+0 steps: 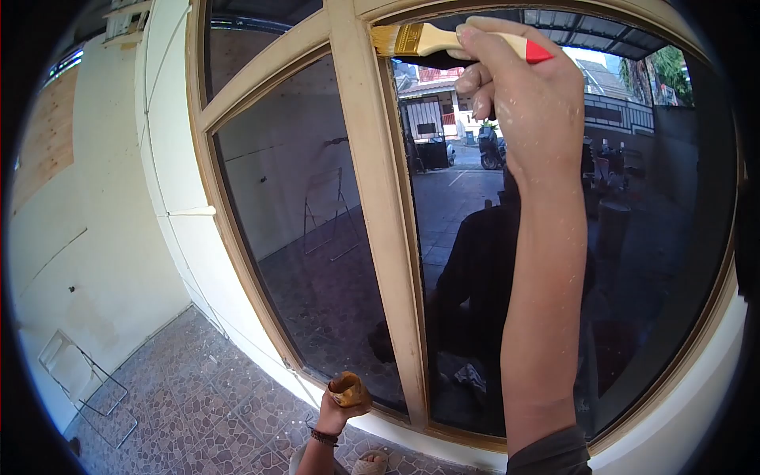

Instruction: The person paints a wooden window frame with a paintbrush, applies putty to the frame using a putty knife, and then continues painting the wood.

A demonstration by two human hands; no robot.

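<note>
My right hand is raised high and closed around the pale handle of a paintbrush with a red end. The brush's bristles touch the tan window frame near the top of its upright post. Low down, my left hand grips a small cup stained brown and yellow, its mouth facing up. How much paint is inside I cannot make out. Specks of paint dot my right hand and forearm.
Dark window glass fills both sides of the post and reflects a street. A folding chair stands by the left wall. A cord hangs along the white wall edge. Patterned tiles cover the floor.
</note>
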